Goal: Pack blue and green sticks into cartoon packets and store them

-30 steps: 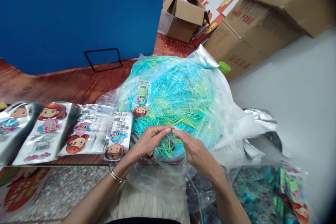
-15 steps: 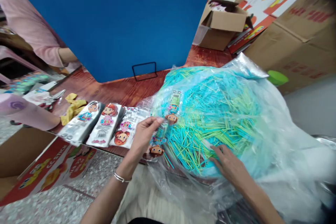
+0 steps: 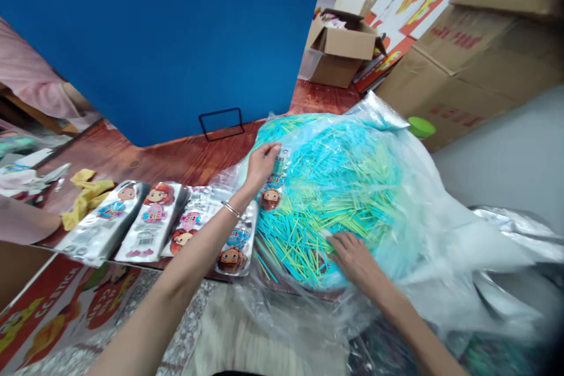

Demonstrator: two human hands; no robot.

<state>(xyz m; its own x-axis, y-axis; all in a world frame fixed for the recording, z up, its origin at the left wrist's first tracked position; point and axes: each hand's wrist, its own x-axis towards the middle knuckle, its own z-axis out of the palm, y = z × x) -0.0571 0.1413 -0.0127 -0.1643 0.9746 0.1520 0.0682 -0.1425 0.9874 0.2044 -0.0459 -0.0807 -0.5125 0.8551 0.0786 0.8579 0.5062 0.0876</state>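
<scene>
Turquoise and lime-green sticks [image 3: 299, 238] lie heaped on cloudy clear plastic [image 3: 434, 232], and at the left side of that heap lies a narrow "Stick"-printed pouch [image 3: 274, 182]. Its long axis runs roughly away from the person, the far end leaning a little to the right; the end printed with a cartoon face is the near one, and the far end is up by the fingertips of the left hand [image 3: 261, 165]. That hand comes in from the pouch's left, so most of the pouch stretches back toward the person from its fingers, to the right of the bangled wrist. Thumb and forefinger look drawn close together at the far edge, but whether they are clamped on the film I cannot tell. Clearly the farther of the two is the right hand [image 3: 352, 254], low on the right of the heap, with loose sticks between it and the pouch. Its fingers bend down onto the sticks, with something pale at the tips; whether they grip anything cannot be made out. A wider face-printed pouch [image 3: 235, 247] lies beneath the left forearm, nearer the person, on the wood-patterned tabletop [image 3: 176, 155].
</scene>
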